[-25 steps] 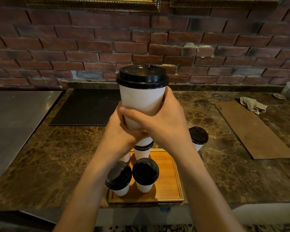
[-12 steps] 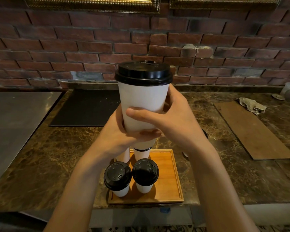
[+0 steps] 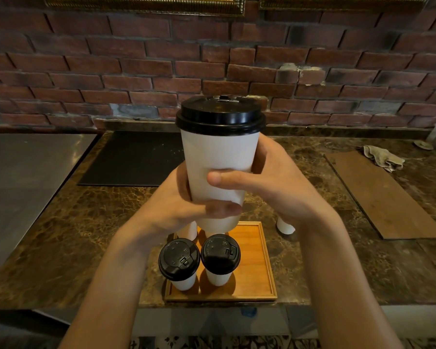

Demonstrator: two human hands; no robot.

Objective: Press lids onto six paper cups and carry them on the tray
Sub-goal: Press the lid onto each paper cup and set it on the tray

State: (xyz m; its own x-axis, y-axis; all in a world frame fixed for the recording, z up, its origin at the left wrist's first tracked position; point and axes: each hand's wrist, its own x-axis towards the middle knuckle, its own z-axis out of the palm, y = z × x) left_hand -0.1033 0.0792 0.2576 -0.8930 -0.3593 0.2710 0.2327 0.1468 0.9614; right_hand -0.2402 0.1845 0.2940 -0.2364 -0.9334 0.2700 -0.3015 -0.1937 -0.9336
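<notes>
The cup is held up between both hands, upright, with its black lid above the fingers and sitting level as far as the front edge shows. It is thin white paper, so it probably weighs little. Whether it is filled cannot be seen, so it should be treated as if it could slosh. The wall will likely dent under a hard squeeze, and it looks smooth enough to slip. A broad, gentle wrap round the lower half suits it better than any hold on the lid, which might pop off its rim. The left hand curls round the lower wall from its own side, thumb lying across the front near the base. The right hand wraps from the other side, thumb across the front just above the left thumb. The fingers behind the cup are hidden. Both forearms rise from below and converge on it. Under the wrists lies the tray, carrying the left tray cup and the right tray cup, both lidded and side by side. Beneath the right wrist, a stray cup stands off the tray on the counter.
</notes>
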